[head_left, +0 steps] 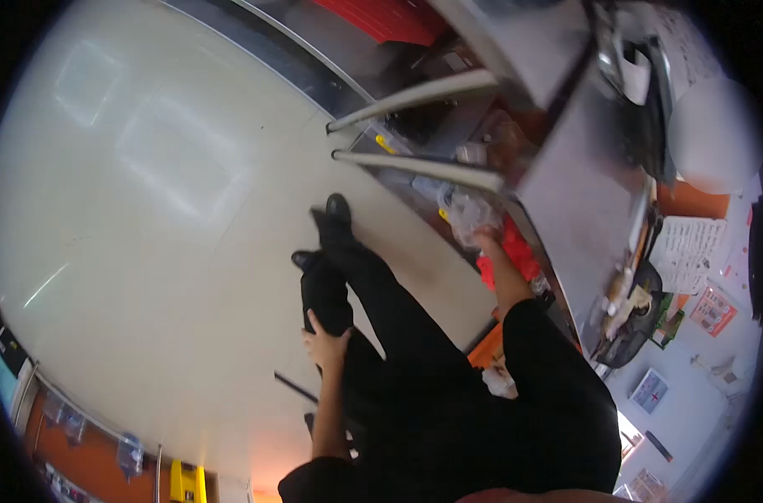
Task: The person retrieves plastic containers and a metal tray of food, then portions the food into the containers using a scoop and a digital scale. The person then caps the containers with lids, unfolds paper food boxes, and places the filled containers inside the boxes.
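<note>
My left hand (323, 344) rests on the knee of my black trousers (327, 298), its fingers laid out over the cloth and holding nothing. Low under a metal table, my right hand (486, 236) reaches to a crumpled clear plastic bag (468, 210) and touches it. Its fingers are mostly hidden by the plastic and blurred, so I cannot see whether they grip. Just beneath that hand lies a bright red bag or wrapping (520, 256). Clear containers (472, 153) sit on the shelf beyond.
Pale table legs (419, 168) stand close to my right arm, below the metal tabletop (578, 184). A dark pan-like tray (633, 323) with tools lies on the far side. Pale glossy floor (172, 251) spreads left. A yellow object (187, 482) is at the bottom left.
</note>
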Available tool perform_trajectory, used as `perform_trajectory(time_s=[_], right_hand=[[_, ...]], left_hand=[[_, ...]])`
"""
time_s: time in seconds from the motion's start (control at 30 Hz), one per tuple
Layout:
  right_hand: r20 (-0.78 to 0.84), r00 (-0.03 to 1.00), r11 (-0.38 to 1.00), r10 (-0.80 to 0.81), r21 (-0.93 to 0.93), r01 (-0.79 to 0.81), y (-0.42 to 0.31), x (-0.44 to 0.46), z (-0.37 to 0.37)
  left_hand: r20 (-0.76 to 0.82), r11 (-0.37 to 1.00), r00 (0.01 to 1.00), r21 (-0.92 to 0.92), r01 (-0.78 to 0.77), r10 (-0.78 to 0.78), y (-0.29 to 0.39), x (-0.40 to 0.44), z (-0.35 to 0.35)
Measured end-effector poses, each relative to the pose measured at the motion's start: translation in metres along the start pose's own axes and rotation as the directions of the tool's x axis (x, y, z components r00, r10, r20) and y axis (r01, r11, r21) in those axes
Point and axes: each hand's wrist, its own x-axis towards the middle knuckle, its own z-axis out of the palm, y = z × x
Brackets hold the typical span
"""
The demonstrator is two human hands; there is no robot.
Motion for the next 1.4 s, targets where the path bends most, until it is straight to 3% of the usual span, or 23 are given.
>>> perform_trajectory(time_s=[0.07,0.17,0.3,0.63,0.93,1.03,1.13,1.17,1.23,1.27,1.3,1.33,1.37,1.4], right_hand=[[-0.054,0.999,1.000,-0.002,0.021,0.003,-0.012,0.020,-0.003],[-0.114,0.994,0.998,-0.003,0.059,0.009,-0.016,0.044,-0.005],[-0.200,0.980,0.991,0.014,0.134,0.014,-0.012,0.047,-0.013],[-0.527,0.850,0.945,-0.014,0.272,0.184,-0.041,0.045,-0.075],[-0.660,0.751,0.910,-0.014,0.304,0.283,-0.090,0.075,-0.114],[-0.690,0.724,0.913,-0.030,0.276,0.301,-0.099,0.081,-0.107],[-0.759,0.606,0.954,-0.238,-0.066,0.293,-0.100,0.058,-0.069],[-0.746,0.501,0.892,-0.439,-0.430,0.140,-0.081,0.051,-0.038],[-0.506,0.807,0.951,-0.305,-0.198,0.236,-0.063,0.001,0.025],[-0.354,0.909,0.976,-0.220,-0.075,0.206,-0.054,-0.023,0.056],[-0.315,0.898,0.952,-0.307,-0.110,0.286,-0.057,-0.068,0.076],[-0.213,0.946,0.945,-0.242,0.170,0.280,-0.056,-0.098,0.097],[-0.182,0.861,0.880,-0.475,-0.090,0.466,-0.064,-0.131,0.096],[-0.005,0.905,0.905,-0.425,0.008,0.425,-0.075,-0.150,0.099]], left_hand=[[-0.082,0.995,0.995,0.073,0.070,-0.064,0.030,0.024,-0.009],[-0.021,0.987,0.997,-0.145,0.066,-0.070,0.025,0.063,0.012],[-0.063,1.000,0.998,0.027,0.016,-0.015,0.042,0.066,0.027],[-0.085,0.998,0.996,0.066,-0.004,0.010,0.047,0.060,0.038],[-0.024,0.999,1.000,0.045,0.014,-0.013,0.047,0.062,0.039],[0.016,0.998,0.999,0.052,0.030,-0.031,0.054,0.066,0.041],[0.066,0.998,0.996,0.027,0.052,-0.054,0.055,0.060,0.027],[0.092,0.998,0.994,0.017,0.055,-0.056,0.054,0.056,0.023],[0.128,0.998,0.990,-0.013,0.064,-0.062,0.047,0.053,0.019],[0.135,0.993,0.989,-0.090,0.071,-0.058,0.040,0.050,0.018],[0.142,0.982,0.989,-0.171,0.073,-0.049,0.028,0.046,0.020],[0.144,0.965,0.989,-0.253,0.073,-0.038,0.013,0.043,0.023],[0.220,0.859,0.972,-0.478,0.183,-0.084,-0.015,0.040,0.044],[0.302,0.688,0.948,-0.666,0.288,-0.104,-0.038,0.040,0.054]])
